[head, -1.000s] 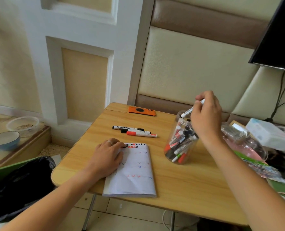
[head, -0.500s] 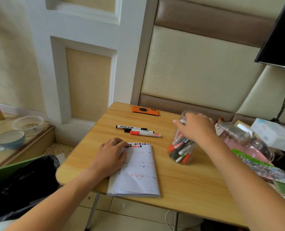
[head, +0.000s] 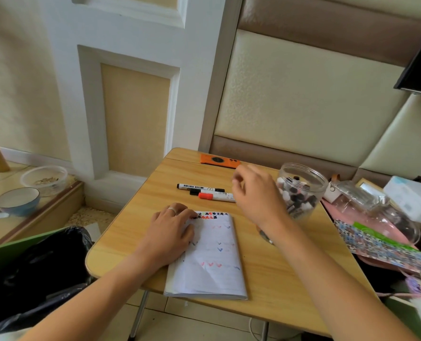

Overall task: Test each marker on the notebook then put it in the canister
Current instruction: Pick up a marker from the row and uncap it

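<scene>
Markers awaiting test: three lie side by side on the table beyond the notebook, namely a black-capped one, a second black one and a red-capped one. Right hand hangs above the right ends of these, between them and the canister; its fingers are loosely curled and grasp nothing. Judgement: it is placed to take up one of the three. Left hand lies flat on the notebook's upper left, fingers spread, evidently to pin the page so that it does not shift under a stroke. The page bears rows of red, blue and black ticks. Canister stands upright and uncapped, just right of the markers, holding many markers on end. An orange phone lies at the far table edge, well apart from the work.
</scene>
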A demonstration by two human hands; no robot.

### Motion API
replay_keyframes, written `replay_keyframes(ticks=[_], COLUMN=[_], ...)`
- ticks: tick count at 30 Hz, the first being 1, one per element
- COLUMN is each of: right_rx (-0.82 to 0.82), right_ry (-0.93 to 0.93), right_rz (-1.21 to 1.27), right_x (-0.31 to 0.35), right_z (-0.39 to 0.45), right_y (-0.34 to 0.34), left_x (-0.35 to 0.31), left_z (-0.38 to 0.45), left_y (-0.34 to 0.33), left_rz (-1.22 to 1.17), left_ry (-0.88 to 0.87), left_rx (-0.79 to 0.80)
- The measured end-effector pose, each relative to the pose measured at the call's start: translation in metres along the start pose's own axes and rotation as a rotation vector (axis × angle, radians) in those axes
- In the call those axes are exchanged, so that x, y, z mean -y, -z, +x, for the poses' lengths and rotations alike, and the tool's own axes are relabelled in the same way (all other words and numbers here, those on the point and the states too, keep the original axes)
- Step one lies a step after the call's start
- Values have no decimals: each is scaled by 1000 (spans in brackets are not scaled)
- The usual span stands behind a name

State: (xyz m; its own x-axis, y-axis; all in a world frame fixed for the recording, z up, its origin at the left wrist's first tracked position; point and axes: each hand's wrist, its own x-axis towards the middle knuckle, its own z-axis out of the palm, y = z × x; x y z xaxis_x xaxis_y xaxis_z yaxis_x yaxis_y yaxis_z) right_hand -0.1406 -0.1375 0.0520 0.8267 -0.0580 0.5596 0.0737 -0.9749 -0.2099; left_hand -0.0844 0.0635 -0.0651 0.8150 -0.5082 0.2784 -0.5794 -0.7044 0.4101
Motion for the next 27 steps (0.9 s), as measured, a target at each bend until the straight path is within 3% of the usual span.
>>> replay_keyframes(ticks=[2,11,27], right_rx=[152,469,394], right_ry=[-65,-284,-205], right_rz=[-17,-105,-99], right_x=[-3,-35,-28], right_z=[1,22,16], right_y=[-23,-88,-90], left_x=[0,1,2], left_z=[0,0,1], left_y=[0,-2,-4], left_rz=[-6,-29,-32], left_ry=[-6,-24,-52], left_rx=[-9,-28,-67])
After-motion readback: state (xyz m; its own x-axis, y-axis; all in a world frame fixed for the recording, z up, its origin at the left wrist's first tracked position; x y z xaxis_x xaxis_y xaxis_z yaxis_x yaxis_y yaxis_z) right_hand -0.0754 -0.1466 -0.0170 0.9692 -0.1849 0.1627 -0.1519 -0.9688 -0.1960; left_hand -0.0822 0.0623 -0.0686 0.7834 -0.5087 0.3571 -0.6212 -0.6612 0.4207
